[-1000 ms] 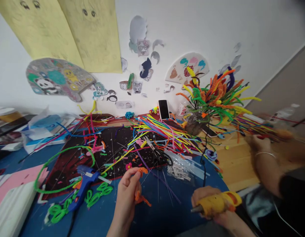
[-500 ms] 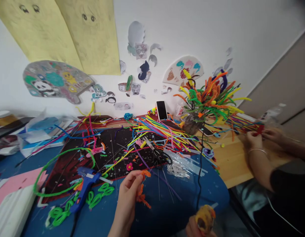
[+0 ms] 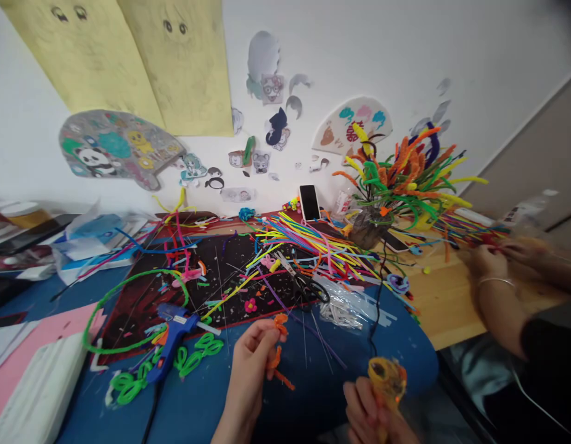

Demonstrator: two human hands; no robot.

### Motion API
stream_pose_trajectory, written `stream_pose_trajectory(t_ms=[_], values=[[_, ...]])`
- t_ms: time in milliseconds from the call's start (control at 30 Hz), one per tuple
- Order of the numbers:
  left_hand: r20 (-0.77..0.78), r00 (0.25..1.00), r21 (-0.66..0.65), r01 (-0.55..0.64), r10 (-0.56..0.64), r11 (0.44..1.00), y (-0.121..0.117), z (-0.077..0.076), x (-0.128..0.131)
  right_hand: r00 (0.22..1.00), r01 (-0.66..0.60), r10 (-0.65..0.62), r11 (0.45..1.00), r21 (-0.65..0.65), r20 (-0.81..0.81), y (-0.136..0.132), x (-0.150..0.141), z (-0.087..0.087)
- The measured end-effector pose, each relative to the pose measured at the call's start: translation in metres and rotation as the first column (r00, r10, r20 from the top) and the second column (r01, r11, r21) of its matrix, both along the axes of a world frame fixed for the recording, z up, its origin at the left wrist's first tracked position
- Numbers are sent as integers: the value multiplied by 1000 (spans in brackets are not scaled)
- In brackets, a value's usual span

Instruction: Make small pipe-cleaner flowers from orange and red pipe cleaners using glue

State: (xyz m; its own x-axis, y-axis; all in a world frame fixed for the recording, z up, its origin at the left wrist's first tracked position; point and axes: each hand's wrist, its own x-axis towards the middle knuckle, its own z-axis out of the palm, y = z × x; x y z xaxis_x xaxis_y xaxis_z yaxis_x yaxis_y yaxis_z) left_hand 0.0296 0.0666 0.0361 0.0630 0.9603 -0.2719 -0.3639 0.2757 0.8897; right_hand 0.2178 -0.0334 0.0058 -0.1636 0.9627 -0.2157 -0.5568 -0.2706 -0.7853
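Note:
My left hand (image 3: 254,357), at the front of the blue table, pinches an orange pipe cleaner (image 3: 280,361) bent into a small curled shape, with one end hanging below my fingers. Lower right, my right hand (image 3: 366,412) is closed around a rounded yellow-orange object (image 3: 387,377) with a dark spot on top. I cannot make out its exact kind. A black cord (image 3: 376,308) runs down the table towards it. The two hands are apart. Left of my left hand lie a blue glue gun (image 3: 168,348) and looped green pipe cleaners (image 3: 200,356).
Scissors (image 3: 308,287) and a plastic bag of white sticks (image 3: 343,308) lie near a heap of coloured pipe cleaners (image 3: 308,237). A pipe-cleaner bouquet (image 3: 401,179), a phone (image 3: 309,202) and a green ring (image 3: 89,320) are around. At right, another person's hands (image 3: 491,262) work on something red.
My right hand has risen further into view with the yellow-orange object, which has turned. The view has shifted slightly left. My left hand keeps its pinch on the orange pipe cleaner.

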Motion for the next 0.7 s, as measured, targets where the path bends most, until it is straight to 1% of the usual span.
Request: stream_pose_trajectory(t_ms=[67,200,267,367,433,500,567,633,700], values=[[8,1000,-6,11,-11,1000,-4,-2,1,999,16,-17,999,28,41,12,-1,1],[7,999,-29,-47,47,998,-11,-6,-1,957,85,-78,996,-11,280,33,-5,5],[4,997,-36,-71,71,997,-13,-8,-2,938,125,-115,992,-10,327,40,-7,7],[-10,998,-55,-65,64,996,-15,-9,0,911,176,-173,984,27,373,48,-14,12],[-31,999,-68,-35,33,997,-16,-11,4,854,233,-237,970,68,462,53,-21,16],[-54,998,-69,7,-10,998,-17,-14,8,759,287,-315,947,142,570,57,-29,21],[-68,996,-57,52,-56,997,-18,-19,11,687,299,-376,926,230,621,62,-36,26],[-78,994,-47,79,-82,996,-19,-22,13,670,280,-401,916,288,624,66,-41,29],[-82,993,-45,84,-88,995,-20,-24,13,670,263,-399,916,303,626,69,-42,30]])
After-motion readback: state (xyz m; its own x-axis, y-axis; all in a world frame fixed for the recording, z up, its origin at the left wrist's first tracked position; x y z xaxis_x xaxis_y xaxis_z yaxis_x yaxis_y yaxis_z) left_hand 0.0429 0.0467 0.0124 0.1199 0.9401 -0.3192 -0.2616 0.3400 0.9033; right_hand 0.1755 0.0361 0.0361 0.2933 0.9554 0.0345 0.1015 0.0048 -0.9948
